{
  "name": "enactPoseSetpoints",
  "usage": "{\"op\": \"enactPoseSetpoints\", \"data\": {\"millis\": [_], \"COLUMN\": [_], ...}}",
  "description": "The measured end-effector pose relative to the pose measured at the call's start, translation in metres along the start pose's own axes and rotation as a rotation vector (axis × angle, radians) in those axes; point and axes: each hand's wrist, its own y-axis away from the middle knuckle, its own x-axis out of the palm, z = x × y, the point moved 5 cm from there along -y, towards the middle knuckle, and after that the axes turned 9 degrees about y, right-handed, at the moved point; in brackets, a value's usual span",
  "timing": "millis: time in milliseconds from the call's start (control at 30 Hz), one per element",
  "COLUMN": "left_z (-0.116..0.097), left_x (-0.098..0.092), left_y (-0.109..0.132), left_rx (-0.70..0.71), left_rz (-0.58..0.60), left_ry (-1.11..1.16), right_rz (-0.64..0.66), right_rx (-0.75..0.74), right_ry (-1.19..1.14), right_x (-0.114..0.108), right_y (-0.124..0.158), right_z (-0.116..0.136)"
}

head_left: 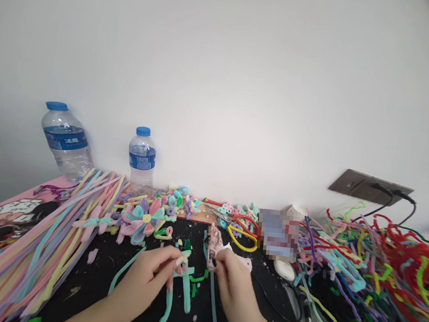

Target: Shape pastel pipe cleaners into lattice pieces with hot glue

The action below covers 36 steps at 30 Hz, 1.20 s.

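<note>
My left hand (153,271) pinches a short pale piece of pipe cleaner (181,260) between thumb and fingertips; the fingers partly hide it. Just beyond and under those fingertips are turquoise pipe cleaner pieces (185,292), with a green curled one (199,278) close by. My right hand (233,284) is closed with its fingertips against the near end of a pink tool (213,244) that looks like a hot glue gun. Part of that tool is hidden behind the hand. A grey-blue strip (213,307) runs toward me between both hands.
Long pastel pipe cleaners (66,238) fill the left; tangled coloured ones (389,269) heap at right. A pipe cleaner flower (147,219), scissors (243,238), a blurred phone-like object (277,235) and a white rounded case (284,270) lie behind. Two bottles (142,156) stand by the wall near a socket (367,187).
</note>
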Motion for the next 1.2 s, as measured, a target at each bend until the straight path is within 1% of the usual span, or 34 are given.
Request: {"op": "enactPoseSetpoints", "data": {"millis": [67,167,233,300,433,567,633,700,867,933,1000,1100,1200], "left_z": [0.003,0.008,0.01,0.011,0.011,0.01,0.01,0.01,0.012,0.012,0.012,0.012,0.011], "left_x": [-0.009,-0.017,-0.017,-0.017,-0.017,-0.02,-0.022,-0.023,-0.023,-0.023,-0.023,-0.023,-0.023], "left_y": [-0.002,-0.005,-0.006,-0.006,-0.006,-0.005,-0.005,-0.006,-0.006,-0.006,-0.006,-0.006,-0.007], "left_rx": [0.002,-0.025,-0.044,-0.058,-0.064,-0.049,-0.044,-0.038,-0.043,-0.043,-0.035,-0.035,-0.039], "left_rz": [-0.114,-0.198,-0.212,-0.209,-0.213,-0.236,-0.253,-0.266,-0.276,-0.277,-0.277,-0.275,-0.267], "left_ry": [0.041,0.102,0.135,0.161,0.175,0.177,0.183,0.189,0.189,0.192,0.193,0.192,0.21], "right_rz": [-0.067,-0.144,-0.175,-0.189,-0.231,-0.262,-0.238,-0.181,0.058,0.144,0.209,0.23,0.179], "right_rx": [0.084,0.144,0.172,0.208,0.268,0.29,0.297,0.277,0.061,0.042,0.058,0.078,0.104], "right_ry": [0.078,0.204,0.257,0.26,0.184,0.126,0.108,0.104,0.181,0.255,0.298,0.281,0.221], "right_x": [-0.006,-0.015,-0.021,-0.025,-0.031,-0.033,-0.033,-0.033,-0.024,-0.018,-0.012,-0.006,-0.006], "right_y": [-0.003,-0.006,-0.008,-0.009,-0.011,-0.013,-0.014,-0.015,-0.014,-0.01,-0.008,-0.007,-0.009], "right_z": [-0.014,-0.029,-0.035,-0.041,-0.052,-0.062,-0.064,-0.063,-0.041,-0.037,-0.036,-0.037,-0.039]}}
